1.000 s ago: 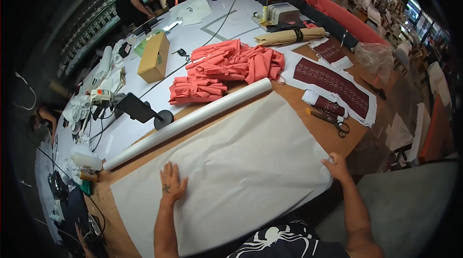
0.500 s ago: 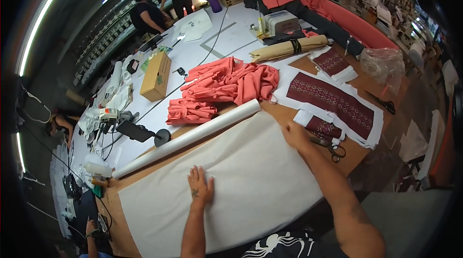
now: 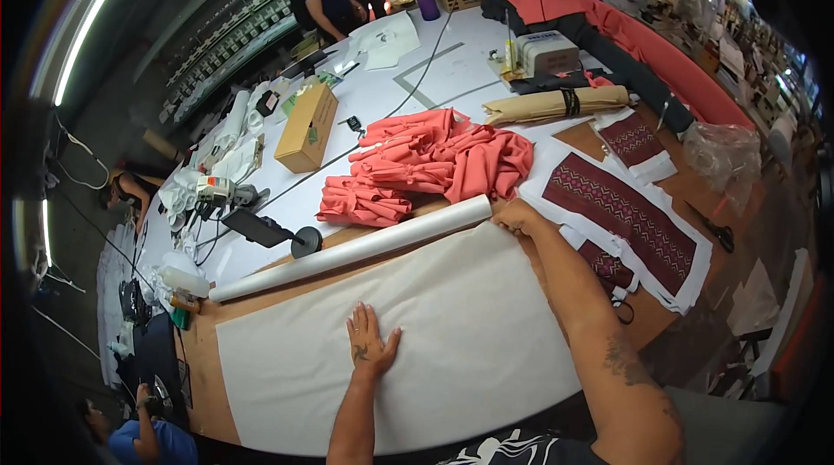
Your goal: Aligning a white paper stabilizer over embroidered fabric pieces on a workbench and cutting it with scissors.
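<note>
A large off-white sheet of thin, cloth-like material [image 3: 469,326] lies in front of me, faintly creased. On its middle rests my left hand [image 3: 372,339], flat with fingers stretched and thumb apart. My right hand [image 3: 519,215] is closed at the sheet's far right corner, its fingers curled on the edge; the fingertips are partly hidden. Just beyond the sheet's far edge lies a long white roll [image 3: 356,248], its right end close to my right hand. Bunched coral fabric [image 3: 434,157] is heaped behind the roll.
Patterned maroon panels [image 3: 621,213] on white backing lie at right, with black scissors [image 3: 719,235] beyond. A phone-like device on a stand [image 3: 261,229] is left of the coral heap, near a cardboard box [image 3: 306,128]. A person in blue [image 3: 156,439] is at lower left.
My right hand has slid along the sheet's right edge to its far corner, nearer the roll's end. My left hand stays flat on the sheet. The view has shifted a little.
</note>
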Demonstrator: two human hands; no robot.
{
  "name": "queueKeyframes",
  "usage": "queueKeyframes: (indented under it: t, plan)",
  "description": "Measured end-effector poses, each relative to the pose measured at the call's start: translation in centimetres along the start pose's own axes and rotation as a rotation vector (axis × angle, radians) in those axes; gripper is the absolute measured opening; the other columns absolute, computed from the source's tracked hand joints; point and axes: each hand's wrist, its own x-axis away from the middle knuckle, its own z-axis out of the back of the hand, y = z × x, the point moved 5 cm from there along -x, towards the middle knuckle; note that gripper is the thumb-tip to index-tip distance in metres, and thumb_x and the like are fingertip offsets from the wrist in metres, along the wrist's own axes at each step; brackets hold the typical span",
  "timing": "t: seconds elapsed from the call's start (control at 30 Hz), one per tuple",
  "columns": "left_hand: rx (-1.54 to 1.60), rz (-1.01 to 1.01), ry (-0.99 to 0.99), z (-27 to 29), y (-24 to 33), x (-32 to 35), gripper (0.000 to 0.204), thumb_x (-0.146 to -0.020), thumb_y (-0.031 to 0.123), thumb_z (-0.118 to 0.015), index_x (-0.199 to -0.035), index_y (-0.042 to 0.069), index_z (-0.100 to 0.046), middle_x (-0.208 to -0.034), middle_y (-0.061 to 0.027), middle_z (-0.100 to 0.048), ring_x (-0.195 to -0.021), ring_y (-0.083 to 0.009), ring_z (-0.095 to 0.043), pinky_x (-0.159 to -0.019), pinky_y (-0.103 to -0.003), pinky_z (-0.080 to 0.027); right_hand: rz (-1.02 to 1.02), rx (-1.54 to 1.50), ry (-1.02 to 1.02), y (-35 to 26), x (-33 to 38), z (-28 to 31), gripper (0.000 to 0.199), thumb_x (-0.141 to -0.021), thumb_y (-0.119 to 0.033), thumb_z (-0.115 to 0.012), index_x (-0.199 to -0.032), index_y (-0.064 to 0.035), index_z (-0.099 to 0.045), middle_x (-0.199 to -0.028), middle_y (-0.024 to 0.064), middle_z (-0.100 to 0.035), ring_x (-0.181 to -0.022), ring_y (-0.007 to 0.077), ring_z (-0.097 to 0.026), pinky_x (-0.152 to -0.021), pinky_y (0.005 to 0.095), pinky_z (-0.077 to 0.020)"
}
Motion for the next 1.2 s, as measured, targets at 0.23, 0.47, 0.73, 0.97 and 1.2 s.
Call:
queueKeyframes:
  t: [0.23, 0.47, 0.73, 0.97, 1.2]
  plan:
    - [-0.072, 0.049, -0.092, 0.1, 0.1, -0.3, 0.09, -0.091, 0.056, -0.053, -0.152, -0.002, -0.023, -0.16, -0.0252, -0.015, -0.15, -0.038, -0.009, -0.119, -0.054, -0.001, 0.534, -0.091, 0.154, -1.4, 4.0, 1.7, 0.01, -0.084, -0.011, -0.073, -0.082, -0.0027, -0.068, -0.072, 0.0002, -0.063, -0.056, 0.0064, -0.051, -0.048, 0.0234, -0.038]
    - [-0.133, 0.122, -0.244, 0.7, 0.5, -0.8, 0.09, -0.092, 0.056, -0.049, -0.155, 0.0, -0.016, -0.161, -0.0245, -0.007, -0.151, -0.0375, -0.002, -0.119, -0.054, 0.002, 0.455, -0.208, 0.124, -1.7, 5.4, 1.1, 0.013, -0.089, -0.012, -0.069, -0.089, -0.0017, -0.062, -0.072, -0.0025, -0.06, -0.065, 0.0091, -0.054, -0.058, 0.0238, -0.0439]
    - [-0.061, 0.068, -0.193, -1.0, 2.5, -3.8, 0.079, -0.096, 0.051, -0.046, -0.152, 0.0, -0.024, -0.159, -0.0272, -0.013, -0.149, -0.0407, -0.008, -0.119, -0.055, -0.002, 0.873, 0.54, 0.605, -1.5, 13.6, -4.2, 0.042, -0.082, -0.013, -0.068, -0.119, -0.0003, -0.053, -0.115, 0.0209, -0.059, -0.109, 0.0392, -0.054, -0.091, 0.0487, -0.0425]
    - [-0.057, -0.024, 0.054, -1.9, 1.7, -8.0, 0.071, -0.095, 0.04, -0.055, -0.145, -0.006, -0.035, -0.155, -0.0296, -0.024, -0.145, -0.0438, -0.019, -0.118, -0.058, -0.008, 0.467, 0.288, 0.589, 10.0, 32.4, -1.9, 0.016, -0.087, -0.014, -0.069, -0.086, 0.0007, -0.063, -0.076, 0.0138, -0.065, -0.069, 0.0225, -0.062, -0.061, 0.0335, -0.048]
    - [0.067, -0.488, 0.229, -2.3, 6.9, -9.7, 0.042, -0.088, 0.011, -0.063, -0.127, -0.003, -0.055, -0.133, -0.0251, -0.052, -0.128, -0.0447, -0.045, -0.108, -0.051, -0.036, -0.187, -0.164, 0.341, 25.6, 40.6, 1.5, 0.044, -0.074, -0.028, -0.085, -0.095, 0.0025, -0.061, -0.08, 0.0022, -0.058, -0.073, 0.0125, -0.055, -0.066, 0.0287, -0.0479]
